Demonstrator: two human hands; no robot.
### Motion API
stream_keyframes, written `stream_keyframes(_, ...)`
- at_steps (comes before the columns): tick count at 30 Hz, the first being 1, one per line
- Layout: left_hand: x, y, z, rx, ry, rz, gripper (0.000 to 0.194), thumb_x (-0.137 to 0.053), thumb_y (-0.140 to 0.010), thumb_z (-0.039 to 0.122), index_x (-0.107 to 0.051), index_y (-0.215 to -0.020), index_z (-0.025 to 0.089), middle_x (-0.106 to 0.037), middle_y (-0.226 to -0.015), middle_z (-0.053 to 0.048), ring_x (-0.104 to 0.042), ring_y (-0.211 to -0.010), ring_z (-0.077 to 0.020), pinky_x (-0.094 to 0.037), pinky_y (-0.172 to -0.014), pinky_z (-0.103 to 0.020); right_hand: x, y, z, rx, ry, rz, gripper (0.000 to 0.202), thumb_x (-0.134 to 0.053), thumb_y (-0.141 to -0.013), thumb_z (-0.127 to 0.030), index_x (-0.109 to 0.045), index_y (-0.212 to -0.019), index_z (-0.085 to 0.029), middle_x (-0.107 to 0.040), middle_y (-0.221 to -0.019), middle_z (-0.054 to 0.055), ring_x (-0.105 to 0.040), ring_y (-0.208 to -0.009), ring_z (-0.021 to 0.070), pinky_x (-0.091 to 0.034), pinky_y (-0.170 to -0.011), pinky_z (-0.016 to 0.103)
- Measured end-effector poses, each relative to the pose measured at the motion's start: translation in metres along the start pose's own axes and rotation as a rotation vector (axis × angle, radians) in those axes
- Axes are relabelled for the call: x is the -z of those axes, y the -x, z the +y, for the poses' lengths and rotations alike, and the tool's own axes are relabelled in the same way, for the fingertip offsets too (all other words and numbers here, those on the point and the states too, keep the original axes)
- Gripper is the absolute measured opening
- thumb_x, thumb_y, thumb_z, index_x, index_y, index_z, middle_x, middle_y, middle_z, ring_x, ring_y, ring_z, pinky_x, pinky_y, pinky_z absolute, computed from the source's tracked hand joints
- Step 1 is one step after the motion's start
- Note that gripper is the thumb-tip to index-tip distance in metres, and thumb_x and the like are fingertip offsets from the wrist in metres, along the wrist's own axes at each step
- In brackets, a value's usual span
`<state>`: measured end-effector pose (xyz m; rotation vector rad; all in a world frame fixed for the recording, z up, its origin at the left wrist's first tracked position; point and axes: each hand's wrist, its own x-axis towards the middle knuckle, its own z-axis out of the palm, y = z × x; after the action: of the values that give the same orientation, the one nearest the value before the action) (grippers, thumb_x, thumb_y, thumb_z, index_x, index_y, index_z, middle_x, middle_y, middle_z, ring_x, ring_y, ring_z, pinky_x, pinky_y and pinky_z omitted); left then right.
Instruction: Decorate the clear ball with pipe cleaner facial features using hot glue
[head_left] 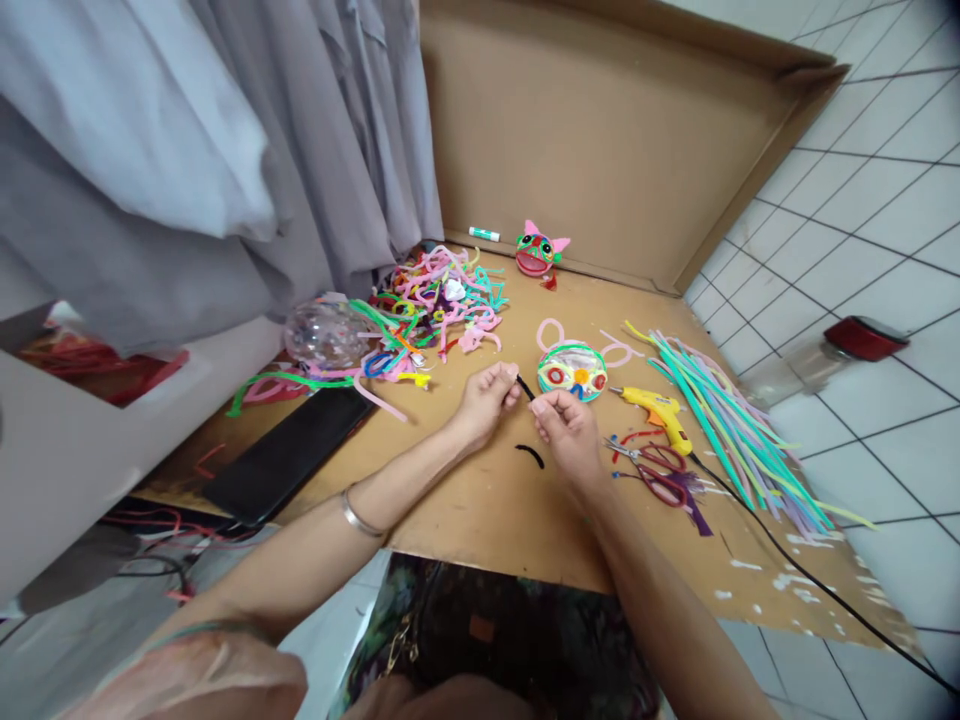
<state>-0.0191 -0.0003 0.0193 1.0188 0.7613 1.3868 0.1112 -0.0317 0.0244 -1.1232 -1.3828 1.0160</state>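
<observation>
A short black pipe cleaner [525,388] stretches between my two hands above the table. My left hand [486,400] pinches its upper end between thumb and fingers. At the lower end my right hand [564,425] grips it with closed fingertips. Just below them, a second black pipe cleaner piece [531,456], slightly curved, lies on the table. Beyond my right hand rests a round face [572,372] made of coiled pipe cleaners, with a green rim, red-ringed eyes and an orange flower-like middle. Pink loops [550,333] lie at its upper edge.
On the right are a yellow glue gun [658,415], red-handled scissors [658,470] and long pipe cleaners [720,430]. A tangled pipe cleaner pile [442,290], a clear plastic ball [326,335] and a black phone-like slab [289,455] lie left. A pink-eared figure [535,252] and glue stick [484,234] stand behind.
</observation>
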Motion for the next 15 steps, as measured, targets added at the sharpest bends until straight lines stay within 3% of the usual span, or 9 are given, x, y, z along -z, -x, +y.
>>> stream_keyframes(3,-0.003,0.0,-0.001,0.111,0.195,-0.007,0.048,-0.076,-0.064,0.054,-0.045,-0.066,0.017,-0.043,-0.053,0.008,-0.034,-0.046,-0.0037,-0.028,-0.049,-0.018,0.001,0.001,-0.002,0.037,0.054,0.011,0.028,-0.06,-0.075,-0.044,-0.053,-0.066,-0.019,-0.042,-0.053,-0.007,-0.035,-0.049,0.0072,-0.028,-0.049,0.023)
stream_keyframes(6,0.008,-0.004,0.002,0.084,0.009,-0.099,0.046,-0.072,-0.068,0.055,-0.049,-0.063,0.016,-0.047,-0.053,0.005,-0.037,-0.046,-0.0045,-0.029,-0.048,-0.019,0.007,0.004,-0.004,0.036,0.096,0.002,0.03,-0.057,-0.077,-0.047,-0.051,-0.066,-0.019,-0.037,-0.053,-0.007,-0.031,-0.049,0.0074,-0.025,-0.048,0.023)
stream_keyframes(8,0.019,-0.008,0.005,-0.016,-0.23,-0.129,0.042,-0.067,-0.075,0.054,-0.054,-0.064,0.015,-0.053,-0.057,0.002,-0.041,-0.049,-0.0062,-0.031,-0.05,-0.02,0.013,0.004,-0.006,0.045,0.137,0.001,0.031,-0.055,-0.079,-0.047,-0.049,-0.066,-0.02,-0.034,-0.053,-0.007,-0.029,-0.049,0.0075,-0.024,-0.048,0.023)
stream_keyframes(12,0.036,-0.014,0.013,-0.313,-0.478,0.017,0.032,-0.058,-0.085,0.045,-0.058,-0.076,0.015,-0.055,-0.064,0.001,-0.044,-0.055,-0.0082,-0.036,-0.054,-0.021,0.019,0.002,-0.009,0.068,0.186,-0.002,0.032,-0.055,-0.079,-0.046,-0.045,-0.062,-0.021,-0.031,-0.052,-0.008,-0.026,-0.048,0.0073,-0.021,-0.048,0.023)
stream_keyframes(15,0.037,-0.012,0.017,-0.539,-0.704,-0.022,0.021,-0.055,-0.089,0.034,-0.062,-0.086,0.015,-0.059,-0.07,-0.001,-0.048,-0.06,-0.0093,-0.04,-0.058,-0.022,0.02,0.001,-0.008,0.092,0.228,0.003,0.03,-0.054,-0.079,-0.043,-0.043,-0.061,-0.021,-0.031,-0.053,-0.007,-0.027,-0.049,0.0074,-0.021,-0.048,0.023)
